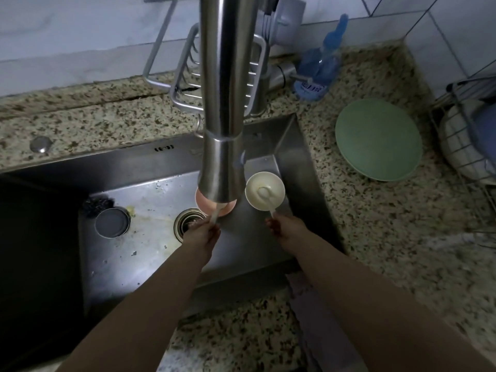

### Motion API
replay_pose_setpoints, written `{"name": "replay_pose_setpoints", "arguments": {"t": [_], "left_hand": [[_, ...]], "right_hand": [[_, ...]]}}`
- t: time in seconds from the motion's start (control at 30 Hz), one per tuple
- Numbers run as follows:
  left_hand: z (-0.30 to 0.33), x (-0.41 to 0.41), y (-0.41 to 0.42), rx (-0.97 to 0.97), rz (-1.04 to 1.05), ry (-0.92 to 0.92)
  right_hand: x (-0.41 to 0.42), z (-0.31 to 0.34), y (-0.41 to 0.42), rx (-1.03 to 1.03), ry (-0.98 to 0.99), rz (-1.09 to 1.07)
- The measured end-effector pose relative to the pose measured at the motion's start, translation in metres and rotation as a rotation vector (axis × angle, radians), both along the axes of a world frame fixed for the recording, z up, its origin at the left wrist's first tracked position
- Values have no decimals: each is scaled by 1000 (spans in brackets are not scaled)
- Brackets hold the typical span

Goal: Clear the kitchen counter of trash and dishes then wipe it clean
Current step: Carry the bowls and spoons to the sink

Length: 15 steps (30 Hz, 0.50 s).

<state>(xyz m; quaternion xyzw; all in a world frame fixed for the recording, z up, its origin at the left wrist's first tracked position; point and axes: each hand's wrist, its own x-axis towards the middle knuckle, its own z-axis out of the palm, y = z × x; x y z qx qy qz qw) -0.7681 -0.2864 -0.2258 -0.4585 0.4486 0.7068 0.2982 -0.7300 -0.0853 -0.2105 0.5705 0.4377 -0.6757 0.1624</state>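
Note:
Both my hands are down in the steel sink [134, 253]. My left hand [200, 232] grips the handle of a pale spoon [214, 216] that runs up to a pink bowl [204, 204], mostly hidden behind the faucet spout. My right hand [285, 228] pinches the handle of a white spoon [264, 194] whose bowl lies inside a small cream bowl [255, 185] at the sink's right side. A green plate [378, 139] lies flat on the speckled granite counter [389, 224] to the right.
The tall steel faucet [225, 89] blocks the middle of the view. A drain strainer [188, 222], a round grey lid [112, 222] and a dark scrubber [98, 205] lie in the sink. A blue soap bottle [319, 65], a wire caddy [185, 76] and a dish rack [467, 146] stand around.

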Motion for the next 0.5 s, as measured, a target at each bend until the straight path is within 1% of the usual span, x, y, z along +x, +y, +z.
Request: {"name": "replay_pose_setpoints", "arguments": {"t": [0.17,0.3,0.4,0.47,0.5], "left_hand": [[-17,3,0,-19,24,-14],[-23,5,4,-39,-70,-24],[-20,5,7,-90,-135,-50],[-14,5,9,-118,-177,-26],[-14,4,10,-115,-167,-19]], "right_hand": [[-2,-8,-5,-52,-8,-71],[-1,-12,-10,-73,-32,-69],[2,-15,-11,-74,-53,-64],[3,-14,-12,-91,-58,-62],[4,-14,-12,-92,-59,-55]]}}
